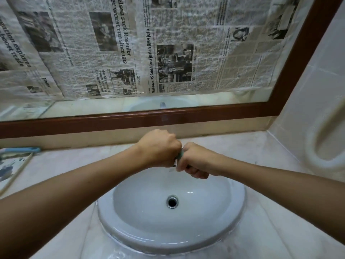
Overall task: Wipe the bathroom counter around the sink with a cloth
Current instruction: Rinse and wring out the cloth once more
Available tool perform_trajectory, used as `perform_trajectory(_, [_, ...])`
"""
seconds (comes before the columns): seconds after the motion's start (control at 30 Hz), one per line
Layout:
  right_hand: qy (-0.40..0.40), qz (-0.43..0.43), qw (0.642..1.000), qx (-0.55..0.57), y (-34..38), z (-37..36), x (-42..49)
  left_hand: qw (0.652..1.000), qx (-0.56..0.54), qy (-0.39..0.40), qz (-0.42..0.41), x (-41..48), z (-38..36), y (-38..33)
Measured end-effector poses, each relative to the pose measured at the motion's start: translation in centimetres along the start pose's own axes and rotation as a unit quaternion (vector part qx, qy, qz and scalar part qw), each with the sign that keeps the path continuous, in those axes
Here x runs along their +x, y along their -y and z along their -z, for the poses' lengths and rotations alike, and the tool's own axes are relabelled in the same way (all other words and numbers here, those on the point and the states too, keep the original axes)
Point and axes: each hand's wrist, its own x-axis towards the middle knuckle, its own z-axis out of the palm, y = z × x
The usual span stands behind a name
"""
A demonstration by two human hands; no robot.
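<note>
1. Teal cloth: only a thin sliver shows, bunched between our two fists above the back rim of the sink. We judge this a wringing step, with the wiping not yet begun.
2. Left hand: clenched round one end of the cloth, knuckles up, over the sink's back edge.
3. Right hand: clenched round the other end, touching the left hand and slightly nearer the bowl. Risk: an uneven twist could pull the cloth out of one fist and drop it into the bowl.
4. Sink: white oval basin with a wet sheen on its rim and an open drain at mid-bowl. Risk: a cloth left too wet would smear water rather than lift dirt.
5. Counter: pale stone-look slab all round the sink. Risk: if our fists drift off the basin, drips will land on the slab.
6. Flat board and blue-handled tool: on the counter, well left of the sink. Risk: a broad stroke could shove or wet them.
7. White curved tube: right of the sink, by the side wall. Risk: our sweeping arm could snag it.
8. Brown mirror frame: behind the sink, with newspaper covering the glass above it. Risk: flicked water could soak the paper.
</note>
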Motion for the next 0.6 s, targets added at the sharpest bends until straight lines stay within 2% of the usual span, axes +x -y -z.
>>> perform_trajectory(0.07, [-0.058,0.04,0.992,-0.106,-0.9,-0.9,1.4,0.996,-0.035,0.07,0.034,0.4,-1.9,-0.5])
perform_trajectory(0.23, [-0.137,0.091,0.931,-0.325,-2.7,-2.0,4.0,0.976,-0.142,0.145,0.075,1.2,-5.1,-1.4])
perform_trajectory(0.4, [-0.157,0.13,0.895,-0.396,-3.0,-2.5,4.8,0.965,-0.192,0.153,0.092,1.2,-6.1,-1.1])
perform_trajectory(0.6, [-0.158,0.142,0.869,-0.446,-3.8,-3.5,5.3,0.955,-0.228,0.16,0.1,0.3,-7.4,-1.7])
